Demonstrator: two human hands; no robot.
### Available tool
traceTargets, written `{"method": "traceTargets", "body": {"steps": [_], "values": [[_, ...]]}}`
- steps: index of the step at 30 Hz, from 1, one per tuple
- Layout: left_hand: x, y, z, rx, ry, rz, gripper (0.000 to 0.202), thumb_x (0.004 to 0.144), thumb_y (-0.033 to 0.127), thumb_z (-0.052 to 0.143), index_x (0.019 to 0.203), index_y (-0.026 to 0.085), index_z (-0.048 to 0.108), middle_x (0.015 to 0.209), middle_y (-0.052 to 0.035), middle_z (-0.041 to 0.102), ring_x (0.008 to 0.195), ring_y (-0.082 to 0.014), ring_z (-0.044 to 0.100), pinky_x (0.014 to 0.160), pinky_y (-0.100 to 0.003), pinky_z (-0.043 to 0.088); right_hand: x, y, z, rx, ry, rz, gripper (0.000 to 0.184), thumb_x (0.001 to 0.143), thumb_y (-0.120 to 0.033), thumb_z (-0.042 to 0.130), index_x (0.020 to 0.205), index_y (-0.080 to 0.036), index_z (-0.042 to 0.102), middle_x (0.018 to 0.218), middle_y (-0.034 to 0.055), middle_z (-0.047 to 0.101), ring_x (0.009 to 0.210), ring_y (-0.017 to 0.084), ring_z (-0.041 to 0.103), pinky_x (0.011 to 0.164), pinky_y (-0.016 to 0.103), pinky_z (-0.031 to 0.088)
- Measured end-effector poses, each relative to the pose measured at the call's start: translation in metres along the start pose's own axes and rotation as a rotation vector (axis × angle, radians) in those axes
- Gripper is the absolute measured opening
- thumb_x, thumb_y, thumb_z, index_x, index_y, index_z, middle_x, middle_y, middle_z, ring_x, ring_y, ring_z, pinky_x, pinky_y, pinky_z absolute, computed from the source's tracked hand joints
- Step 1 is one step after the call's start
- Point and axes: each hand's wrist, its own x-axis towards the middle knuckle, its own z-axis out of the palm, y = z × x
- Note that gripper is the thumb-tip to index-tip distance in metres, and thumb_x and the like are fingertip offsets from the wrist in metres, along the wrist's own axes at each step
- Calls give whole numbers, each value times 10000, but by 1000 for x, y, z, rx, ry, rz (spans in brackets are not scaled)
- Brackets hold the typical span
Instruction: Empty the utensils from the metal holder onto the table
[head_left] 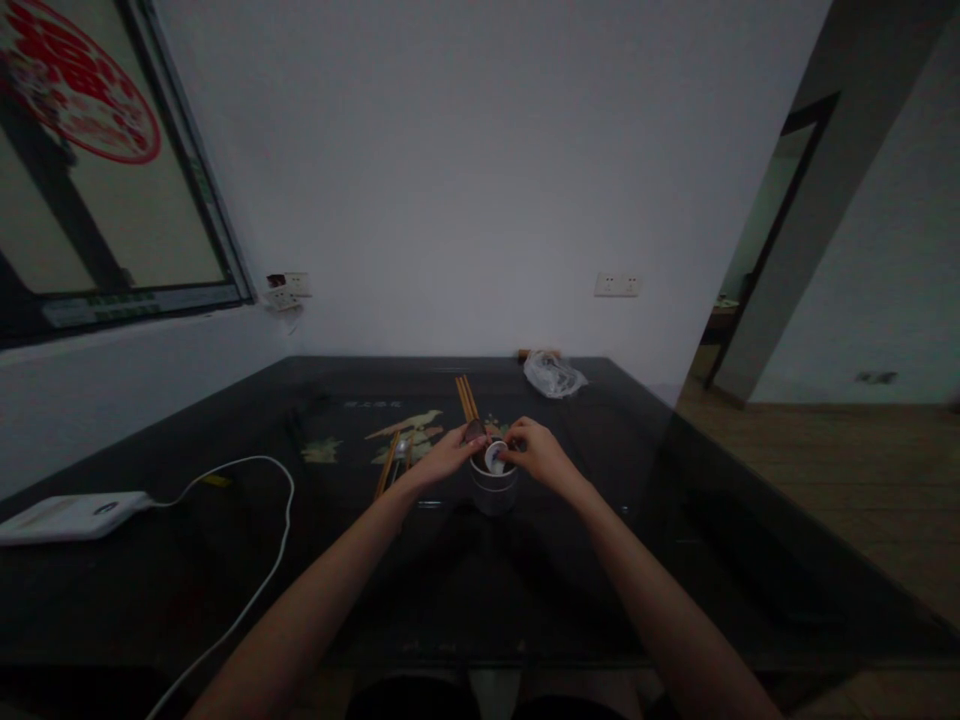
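A grey cylindrical container (493, 492) with a pale band stands upright on the black table in front of me. My left hand (454, 452) is closed at its left rim, thumb over a dark brown, spoon-like piece (474, 431). My right hand (534, 450) pinches a white spoon (495, 457), whose rounded bowl shows at the container's mouth. Several chopsticks (466, 397) reach up and away just beyond my left hand; whether they stand in the container or lie behind it, I cannot tell. More chopsticks (387, 465) and a metal utensil (402, 450) lie left of my left hand.
On the left of the glossy black table (615, 590) lies a white power bank (75, 517), its white cable (289, 500) curving to the front edge. A crumpled clear plastic bag (553, 374) sits at the back, against the wall.
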Motion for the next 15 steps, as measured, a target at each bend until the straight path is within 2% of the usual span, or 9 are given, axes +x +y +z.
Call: {"method": "traceTargets", "body": {"steps": [8,12,15], "values": [[-3,16,6,63,98,110,374,847,402,507,1065,113,601,1038,-119,671,960,-229,620,871,-349,470,0,-2,0,-32,-9,20,65,705,-212,728,729,-176,681,806,7,550,708,116,525,658,228,373],[-4,31,10,22,135,153,345,867,395,476,994,111,624,1025,-128,682,959,-228,632,883,-353,466,0,-3,-1,-54,-10,29,73,708,-227,727,737,-177,682,814,7,548,708,115,526,658,228,374],[-4,44,10,-43,280,186,345,878,433,471,903,122,618,956,-121,695,891,-216,648,848,-344,482,1,-3,-2,-66,-16,23,88,704,-239,734,753,-181,690,830,13,557,724,120,532,674,233,380]]}}
